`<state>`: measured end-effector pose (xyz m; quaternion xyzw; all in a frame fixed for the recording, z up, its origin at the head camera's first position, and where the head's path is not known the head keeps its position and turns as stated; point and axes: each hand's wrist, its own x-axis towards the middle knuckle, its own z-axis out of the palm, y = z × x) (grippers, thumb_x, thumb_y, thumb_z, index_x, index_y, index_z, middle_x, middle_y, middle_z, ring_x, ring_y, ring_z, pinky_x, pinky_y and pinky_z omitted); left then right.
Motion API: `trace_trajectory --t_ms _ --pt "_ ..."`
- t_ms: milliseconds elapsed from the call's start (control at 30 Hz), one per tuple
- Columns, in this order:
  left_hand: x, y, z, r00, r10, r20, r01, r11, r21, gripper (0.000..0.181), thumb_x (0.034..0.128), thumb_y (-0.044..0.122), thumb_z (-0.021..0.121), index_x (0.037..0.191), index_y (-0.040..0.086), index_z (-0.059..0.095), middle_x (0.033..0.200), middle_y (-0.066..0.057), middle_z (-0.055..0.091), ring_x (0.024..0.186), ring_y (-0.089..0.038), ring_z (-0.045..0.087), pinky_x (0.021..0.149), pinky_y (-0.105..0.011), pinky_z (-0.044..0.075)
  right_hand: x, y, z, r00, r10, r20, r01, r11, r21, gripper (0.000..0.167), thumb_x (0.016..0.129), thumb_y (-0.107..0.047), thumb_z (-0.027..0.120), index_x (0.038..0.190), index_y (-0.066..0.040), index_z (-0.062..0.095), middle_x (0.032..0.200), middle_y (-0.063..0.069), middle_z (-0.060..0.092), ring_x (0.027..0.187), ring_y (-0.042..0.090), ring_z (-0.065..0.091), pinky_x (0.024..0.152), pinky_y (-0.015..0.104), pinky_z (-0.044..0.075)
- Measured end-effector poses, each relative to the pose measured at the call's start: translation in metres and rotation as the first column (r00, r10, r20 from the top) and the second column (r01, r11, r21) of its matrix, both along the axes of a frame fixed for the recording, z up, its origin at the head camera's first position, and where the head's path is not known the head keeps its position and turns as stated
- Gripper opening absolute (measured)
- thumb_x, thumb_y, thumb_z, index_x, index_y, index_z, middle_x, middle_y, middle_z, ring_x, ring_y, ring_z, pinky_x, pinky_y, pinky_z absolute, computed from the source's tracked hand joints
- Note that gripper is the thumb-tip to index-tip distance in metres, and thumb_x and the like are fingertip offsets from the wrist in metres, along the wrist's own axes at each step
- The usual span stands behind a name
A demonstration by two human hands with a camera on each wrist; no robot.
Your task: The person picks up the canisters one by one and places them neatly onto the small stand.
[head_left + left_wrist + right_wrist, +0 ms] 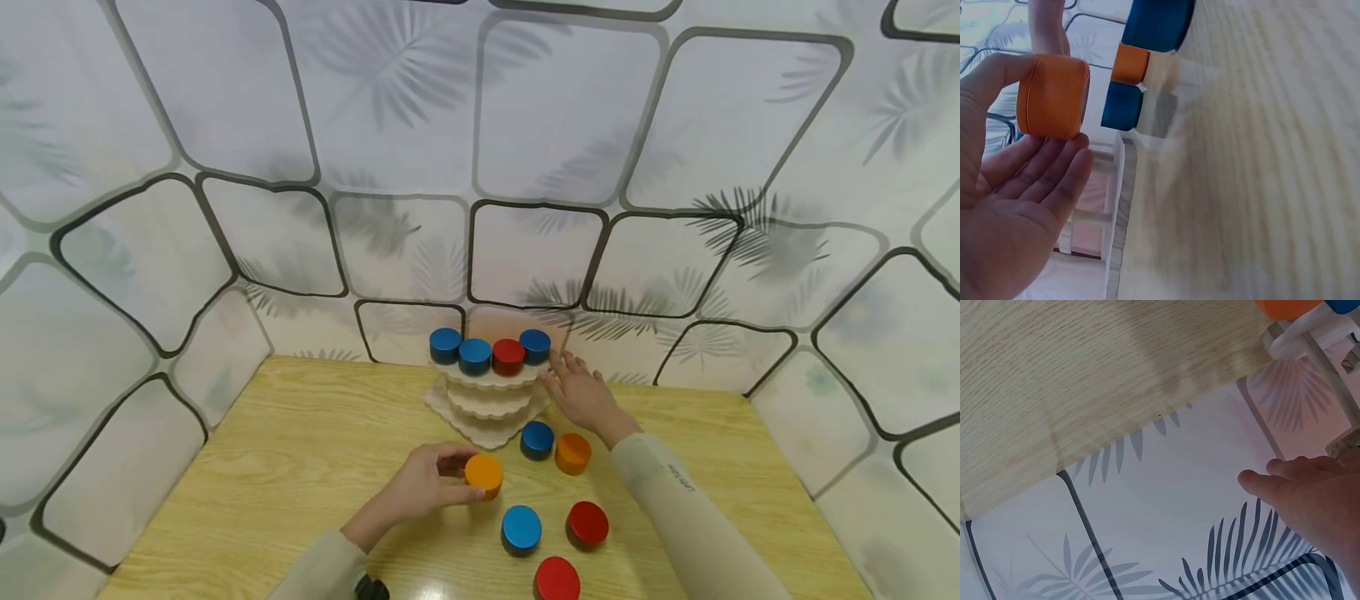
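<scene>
My left hand (429,485) pinches an orange round tin (483,475) between thumb and fingers; the left wrist view shows the tin (1054,97) held off the table by my left hand (1016,187). At the right edge of a tiered cream stand (491,402), my right hand (585,396) has its fingers extended beside the top tier, near a blue tin (535,346). Two more blue tins (475,357) and a red tin (508,357) sit on that tier. In the right wrist view my right hand (1316,487) shows partly; whether it touches the stand I cannot tell.
Right of my left hand, a blue tin (537,440) and an orange tin (573,453) stand on the wooden table (300,450). Nearer the front are a light blue tin (521,530) and two red tins (587,525). A patterned cloth (405,250) rises behind the table.
</scene>
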<state>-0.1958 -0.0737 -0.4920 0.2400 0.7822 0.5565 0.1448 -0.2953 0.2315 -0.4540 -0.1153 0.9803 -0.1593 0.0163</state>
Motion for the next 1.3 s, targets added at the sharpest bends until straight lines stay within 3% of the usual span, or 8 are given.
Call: trace_trajectory --t_ms 267,800,1033,1300 --pt "-0.008 0.016 0.003 0.996 0.072 -0.056 -0.07 0.997 0.026 0.048 0.0907 0.024 0.085 0.134 0.007 0.07 0.127 -0.009 0.074 0.108 -0.022 0.071 0.098 -0.042 0.061 0.0 -0.001 0.002 1.0 0.002 0.007 -0.002 1.0 0.001 0.07 0.115 -0.05 0.028 0.168 -0.004 0.022 0.171 0.03 0.022 0.157 0.054 0.023 0.122 0.077 0.02" --pt "-0.023 0.05 0.003 0.977 0.195 -0.086 -0.184 0.976 0.117 0.047 0.0899 0.021 0.086 0.133 0.007 0.072 0.127 -0.014 0.072 0.108 -0.025 0.07 0.087 -0.026 0.063 0.001 -0.002 0.005 1.0 -0.008 0.025 0.008 1.0 0.007 0.07 0.115 -0.05 0.027 0.168 -0.005 0.021 0.172 0.03 0.021 0.157 0.053 0.023 0.123 0.076 0.021" --pt "-0.026 0.056 0.003 0.967 0.241 -0.082 -0.229 0.965 0.131 0.045 0.0885 0.019 0.086 0.129 0.007 0.073 0.125 -0.014 0.072 0.109 -0.026 0.07 0.091 -0.035 0.063 0.001 -0.002 0.005 1.0 -0.009 0.021 0.009 1.0 0.013 0.07 0.115 -0.049 0.028 0.168 -0.005 0.021 0.172 0.029 0.022 0.157 0.053 0.024 0.122 0.076 0.022" --pt "-0.03 0.062 0.006 0.952 0.29 -0.098 -0.277 0.953 0.126 0.05 0.0872 0.014 0.087 0.133 0.001 0.07 0.123 -0.017 0.072 0.107 -0.029 0.073 0.09 -0.035 0.064 0.0 -0.002 0.005 1.0 -0.005 0.018 0.005 1.0 0.014 0.069 0.115 -0.049 0.029 0.168 -0.004 0.022 0.171 0.03 0.023 0.157 0.053 0.025 0.122 0.076 0.023"
